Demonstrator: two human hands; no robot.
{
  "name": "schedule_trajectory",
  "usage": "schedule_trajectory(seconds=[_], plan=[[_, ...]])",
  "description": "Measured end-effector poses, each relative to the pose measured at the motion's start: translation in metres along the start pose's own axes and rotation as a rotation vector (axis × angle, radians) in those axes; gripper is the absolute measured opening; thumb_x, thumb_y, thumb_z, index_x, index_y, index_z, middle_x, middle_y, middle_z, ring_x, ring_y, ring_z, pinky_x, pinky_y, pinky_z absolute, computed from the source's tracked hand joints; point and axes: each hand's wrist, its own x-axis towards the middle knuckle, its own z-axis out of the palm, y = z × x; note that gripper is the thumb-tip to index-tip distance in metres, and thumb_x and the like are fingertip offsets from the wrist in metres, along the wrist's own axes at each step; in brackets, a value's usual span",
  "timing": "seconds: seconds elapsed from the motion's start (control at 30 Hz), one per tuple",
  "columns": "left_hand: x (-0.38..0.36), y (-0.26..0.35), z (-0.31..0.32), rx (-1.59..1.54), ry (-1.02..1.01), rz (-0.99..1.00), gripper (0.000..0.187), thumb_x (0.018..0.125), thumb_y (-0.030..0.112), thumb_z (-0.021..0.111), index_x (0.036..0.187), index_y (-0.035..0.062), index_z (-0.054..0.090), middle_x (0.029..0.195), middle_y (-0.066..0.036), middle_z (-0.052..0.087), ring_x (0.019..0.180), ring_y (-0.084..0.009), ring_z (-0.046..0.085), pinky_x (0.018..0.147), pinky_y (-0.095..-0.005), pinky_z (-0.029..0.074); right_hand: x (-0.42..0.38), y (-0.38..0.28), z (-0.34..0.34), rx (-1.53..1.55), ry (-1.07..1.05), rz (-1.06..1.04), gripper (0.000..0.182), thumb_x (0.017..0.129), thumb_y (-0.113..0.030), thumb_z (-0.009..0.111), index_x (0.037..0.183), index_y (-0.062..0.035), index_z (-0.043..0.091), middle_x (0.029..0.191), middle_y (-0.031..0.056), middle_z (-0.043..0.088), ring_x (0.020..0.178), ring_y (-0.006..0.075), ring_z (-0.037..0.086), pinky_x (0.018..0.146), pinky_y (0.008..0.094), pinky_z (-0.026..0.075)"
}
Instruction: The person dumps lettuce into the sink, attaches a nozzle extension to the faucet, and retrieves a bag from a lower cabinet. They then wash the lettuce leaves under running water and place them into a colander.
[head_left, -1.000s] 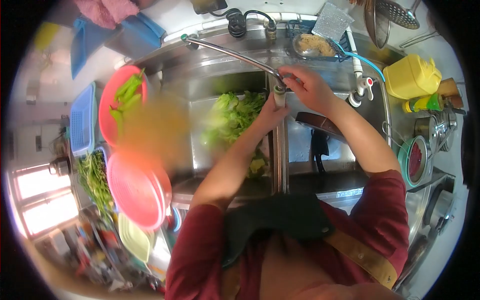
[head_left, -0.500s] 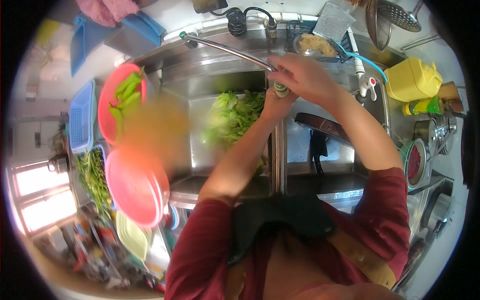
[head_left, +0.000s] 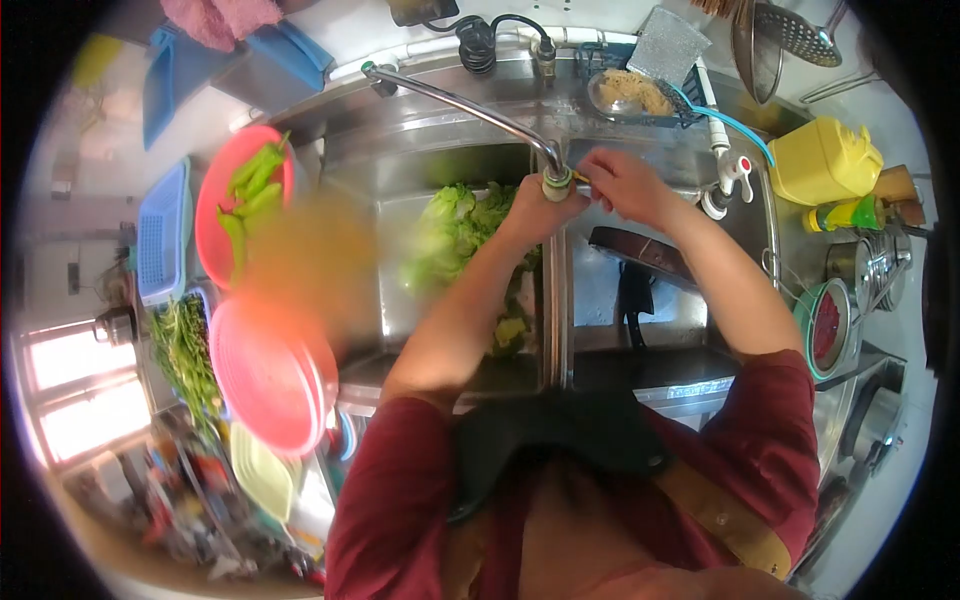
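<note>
Left grip (head_left: 545, 210) closed around one faucet end (head_left: 558, 182), right grip (head_left: 622, 188) pinching one yellowish bit (head_left: 581, 177), two sink basins (head_left: 397, 305)

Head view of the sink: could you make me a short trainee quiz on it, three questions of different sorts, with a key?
1. Multiple choice: where do the leafy greens lie? A) left sink basin; B) right sink basin; C) blue basket.
2. True or false: the green peppers lie in the pink bowl.
3. Fill in: the left hand grips the end of the ____.

Key: 1 A; 2 true; 3 metal spout.
</note>
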Motion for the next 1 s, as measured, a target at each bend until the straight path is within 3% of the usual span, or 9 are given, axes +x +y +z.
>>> schedule_trajectory(seconds=[0.03, 0.13, 0.33, 0.43, 0.53, 0.73, 0.8, 0.9, 1.0], plan=[[0.0, -0.003, 0.0, 0.016, 0.003, 0.037, 0.011, 0.069, 0.008, 0.064, 0.077, 0.004, 0.057, 0.073, -0.001, 0.058, 0.067, -0.0094, 0.053, 0.06, -0.0252, 0.043, -0.005, 0.004, 0.003, 0.219, -0.138, 0.247, 0.021, 0.085, -0.022, 0.052, 0.096, -0.0045, 0.053, 0.067, 0.0091, 0.056, 0.06, 0.0203, 0.056, 0.052, 0.0293, 0.043], [0.002, -0.016, 0.001, 0.025, 0.015, 0.132, 0.015, 0.07, 0.008, 0.064, 0.083, 0.004, 0.058, 0.076, -0.002, 0.059, 0.07, -0.01, 0.053, 0.064, -0.0258, 0.044, -0.005, 0.009, 0.012, 0.67, 0.024, 0.209, 0.021, 0.085, -0.018, 0.054, 0.1, -0.0045, 0.052, 0.069, 0.0064, 0.054, 0.064, 0.0143, 0.056, 0.054, 0.027, 0.044], [0.005, -0.028, 0.009, -0.131, 0.041, 0.129, 0.022, 0.071, 0.006, 0.067, 0.091, 0.0055, 0.056, 0.082, -0.002, 0.059, 0.072, -0.009, 0.053, 0.065, -0.0247, 0.044, -0.018, 0.011, 0.015, -0.805, 0.306, -0.833, 0.025, 0.085, -0.012, 0.054, 0.107, -0.0069, 0.045, 0.076, 0.001, 0.053, 0.068, 0.0092, 0.053, 0.056, 0.0225, 0.044], [0.006, -0.032, 0.012, -0.318, 0.012, 0.061, 0.022, 0.071, 0.005, 0.068, 0.09, 0.0068, 0.056, 0.079, 0.0, 0.057, 0.07, -0.0077, 0.052, 0.063, -0.0237, 0.043, -0.013, 0.009, 0.016, 0.019, 0.326, -0.189, 0.025, 0.079, -0.006, 0.06, 0.1, -0.0036, 0.047, 0.081, 0.008, 0.056, 0.068, 0.0137, 0.055, 0.058, 0.0289, 0.046], [0.008, -0.025, 0.014, -0.396, -0.011, 0.135, 0.019, 0.069, 0.004, 0.068, 0.083, 0.0073, 0.056, 0.075, 0.003, 0.054, 0.067, -0.0071, 0.051, 0.06, -0.0231, 0.042, -0.007, 0.005, 0.012, 0.401, 0.062, -0.085, 0.02, 0.079, -0.007, 0.06, 0.094, -0.0035, 0.048, 0.076, 0.0067, 0.055, 0.069, 0.0133, 0.055, 0.059, 0.0295, 0.045], [0.005, -0.006, -0.009, -0.384, -0.208, 0.097, 0.019, 0.068, 0.004, 0.068, 0.085, 0.0061, 0.059, 0.078, 0.001, 0.057, 0.072, -0.0082, 0.054, 0.063, -0.0239, 0.044, -0.02, -0.022, 0.013, -0.505, 0.303, -0.772, 0.021, 0.079, -0.012, 0.061, 0.095, -0.0023, 0.049, 0.076, 0.0113, 0.056, 0.067, 0.0206, 0.057, 0.06, 0.0315, 0.044], [0.013, -0.009, -0.021, -0.319, -0.342, 0.073, 0.022, 0.069, 0.006, 0.068, 0.089, 0.0053, 0.06, 0.08, -0.001, 0.058, 0.075, -0.0085, 0.055, 0.064, -0.0239, 0.045, -0.017, -0.039, 0.016, -0.239, 0.286, -0.597, 0.022, 0.08, -0.014, 0.06, 0.096, -0.0025, 0.051, 0.078, 0.0123, 0.057, 0.069, 0.0254, 0.057, 0.061, 0.0336, 0.045], [0.007, 0.016, 0.0, -0.132, 0.063, 0.349, 0.02, 0.07, 0.007, 0.068, 0.088, 0.0027, 0.058, 0.08, -0.002, 0.059, 0.074, -0.0087, 0.054, 0.064, -0.0248, 0.045, -0.003, -0.056, 0.018, -0.155, 0.179, -0.522, 0.024, 0.081, -0.018, 0.058, 0.099, -0.0032, 0.053, 0.079, 0.0126, 0.059, 0.071, 0.0306, 0.057, 0.063, 0.0365, 0.045], [0.0, 0.022, 0.009, -0.122, 0.227, 0.262, 0.022, 0.071, 0.008, 0.067, 0.088, 0.0011, 0.057, 0.079, -0.001, 0.059, 0.071, -0.0102, 0.053, 0.064, -0.0264, 0.044, 0.002, -0.055, 0.014, -0.289, 0.196, -0.619, 0.026, 0.08, -0.019, 0.059, 0.1, -0.0045, 0.054, 0.08, 0.0114, 0.059, 0.073, 0.0321, 0.057, 0.063, 0.0382, 0.045]])
